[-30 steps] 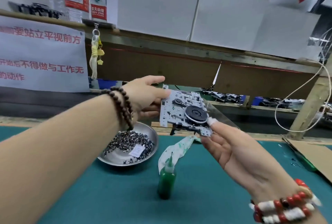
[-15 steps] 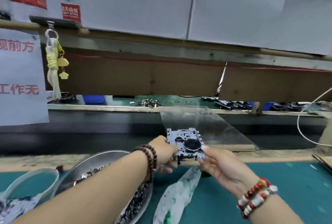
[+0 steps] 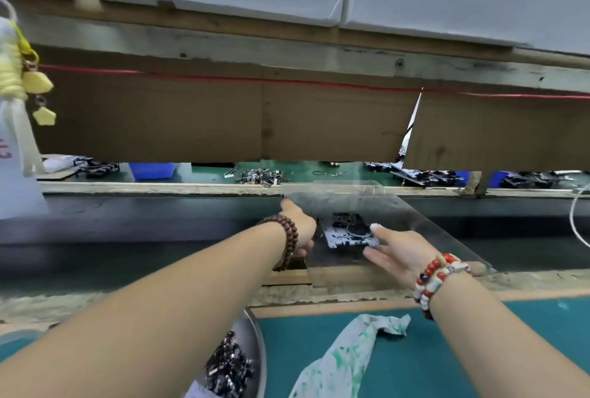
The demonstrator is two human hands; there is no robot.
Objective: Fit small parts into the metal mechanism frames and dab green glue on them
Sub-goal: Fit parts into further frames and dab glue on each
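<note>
One head-worn camera looks forward and slightly down along both outstretched arms, across the green bench [image 3: 479,349] toward the cardboard screen [image 3: 191,116]. The bench edge sits close, the far worktop well beyond.

brown bead bracelet [image 3: 289,238], red-white bead bracelet [image 3: 437,279]

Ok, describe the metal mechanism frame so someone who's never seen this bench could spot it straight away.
Look past the green mat to the dark belt beyond the wooden edge, under the clear plastic sheet. Between the left hand and right hand lies the metal mechanism frame: a flat silver plate bearing a dark round wheel.
</note>
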